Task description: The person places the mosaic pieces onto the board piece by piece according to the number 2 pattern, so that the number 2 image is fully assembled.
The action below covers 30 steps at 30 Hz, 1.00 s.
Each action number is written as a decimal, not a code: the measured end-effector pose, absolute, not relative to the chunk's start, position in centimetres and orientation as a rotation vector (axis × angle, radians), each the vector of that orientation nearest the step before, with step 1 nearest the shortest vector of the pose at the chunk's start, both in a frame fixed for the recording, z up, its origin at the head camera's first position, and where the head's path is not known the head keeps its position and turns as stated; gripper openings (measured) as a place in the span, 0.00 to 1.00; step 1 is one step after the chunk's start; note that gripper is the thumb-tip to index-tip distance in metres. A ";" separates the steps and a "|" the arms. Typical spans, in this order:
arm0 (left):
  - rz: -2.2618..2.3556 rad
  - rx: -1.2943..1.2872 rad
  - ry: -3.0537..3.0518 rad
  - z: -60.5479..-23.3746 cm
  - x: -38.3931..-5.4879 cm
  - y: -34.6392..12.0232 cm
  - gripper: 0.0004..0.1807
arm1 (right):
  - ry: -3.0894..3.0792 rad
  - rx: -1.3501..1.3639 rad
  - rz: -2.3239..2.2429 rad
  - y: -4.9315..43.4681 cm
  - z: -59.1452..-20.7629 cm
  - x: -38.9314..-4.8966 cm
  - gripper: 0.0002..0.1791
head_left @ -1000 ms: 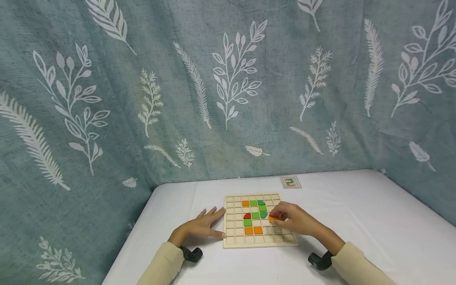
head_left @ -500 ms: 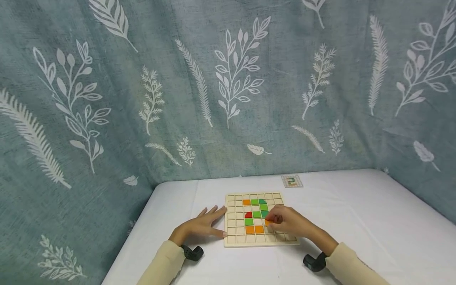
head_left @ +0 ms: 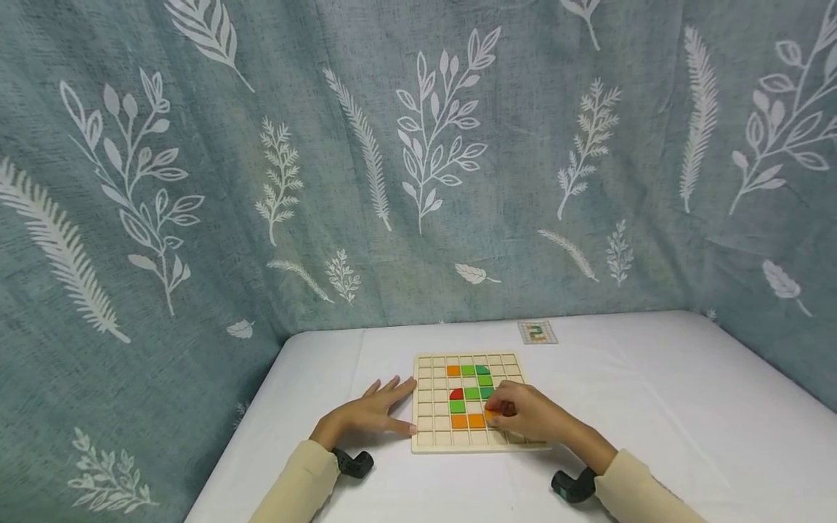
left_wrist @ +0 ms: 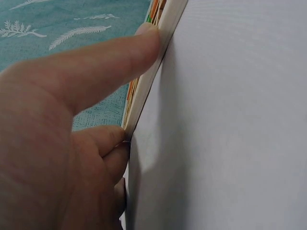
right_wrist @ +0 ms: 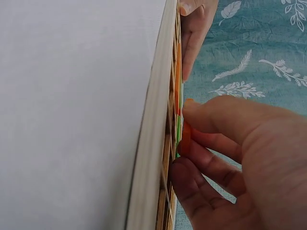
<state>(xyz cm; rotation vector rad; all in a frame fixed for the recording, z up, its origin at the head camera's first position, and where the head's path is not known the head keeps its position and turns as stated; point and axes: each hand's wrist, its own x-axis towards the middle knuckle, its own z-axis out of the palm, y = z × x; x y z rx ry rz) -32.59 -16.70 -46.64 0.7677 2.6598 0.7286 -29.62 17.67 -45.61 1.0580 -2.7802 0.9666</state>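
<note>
A wooden grid board [head_left: 431, 437] lies on the white table. Coloured tiles sit in its cells: an orange tile [head_left: 454, 370] and a green tile [head_left: 467, 370] in the upper row, a red rounded tile [head_left: 456, 394] mid-board, and two orange tiles [head_left: 459, 421] low down. My right hand [head_left: 532, 415] pinches another orange tile [right_wrist: 186, 139] between thumb and fingers, close over the cells right of that low pair. Its fingers partly hide the tile and the cells around it. With fingers spread, my left hand [head_left: 366, 415] rests against the board's left edge, thumb tip [left_wrist: 146, 45] on the rim.
Behind the board, toward the back right, lies a small card [head_left: 538, 332] printed with a coloured grid pattern. A patterned blue-green curtain [head_left: 392, 276] hangs behind the table [head_left: 641, 378]. Each wrist carries a black camera [head_left: 354, 464].
My right hand has moved left and slightly down toward the low orange tiles, carrying the orange tile. The left hand keeps its place on the board edge.
</note>
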 end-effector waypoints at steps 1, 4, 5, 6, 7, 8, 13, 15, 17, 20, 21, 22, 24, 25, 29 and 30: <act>0.729 0.767 2.657 -46.7 -32.6 -16.7 0.56 | -2.783 1.055 0.961 17.6 -45.6 -29.6 0.10; 0.734 0.766 2.655 -46.7 -32.6 -16.8 0.56 | -2.787 1.052 0.940 17.6 -45.6 -29.6 0.10; 0.734 0.764 2.655 -46.7 -32.6 -16.8 0.56 | -2.787 1.053 0.934 17.6 -45.6 -29.6 0.10; 0.737 0.761 2.656 -46.7 -32.6 -16.8 0.56 | -2.789 1.053 0.931 17.5 -45.6 -29.6 0.10; 0.737 0.757 2.658 -46.7 -32.6 -16.8 0.56 | -2.790 1.053 0.927 17.5 -45.5 -29.7 0.10; 0.735 0.755 2.658 -46.7 -32.6 -16.8 0.56 | -2.790 1.054 0.923 17.5 -45.5 -29.7 0.10; 0.725 0.754 2.660 -46.7 -32.6 -16.8 0.57 | -2.801 1.058 0.914 17.5 -45.4 -29.6 0.10; 0.729 0.755 2.660 -46.8 -32.7 -16.8 0.57 | -2.809 1.057 0.913 17.5 -45.4 -29.6 0.09; 0.728 0.756 2.660 -46.8 -32.7 -16.8 0.57 | -2.819 1.048 0.913 17.5 -45.3 -29.5 0.09; 0.730 0.756 2.660 -46.7 -32.7 -16.7 0.57 | -2.822 1.041 0.923 17.5 -45.3 -29.4 0.09; 0.729 0.757 2.661 -46.7 -32.7 -16.7 0.57 | -2.820 1.040 0.927 17.5 -45.3 -29.4 0.09; 0.727 0.757 2.661 -46.7 -32.6 -16.7 0.57 | -2.819 1.039 0.927 17.5 -45.3 -29.4 0.09; 0.731 0.757 2.655 -46.7 -32.6 -16.6 0.56 | -2.818 1.035 0.931 17.5 -45.4 -29.3 0.09; 0.730 0.759 2.655 -46.6 -32.6 -16.6 0.56 | -2.814 1.043 0.935 17.6 -45.4 -29.4 0.09; 0.741 0.766 2.646 -46.5 -32.6 -16.7 0.56 | -2.812 1.055 0.948 17.6 -45.3 -29.5 0.09; 0.744 0.766 2.646 -46.5 -32.6 -16.7 0.56 | -2.810 1.060 0.951 17.6 -45.4 -29.5 0.09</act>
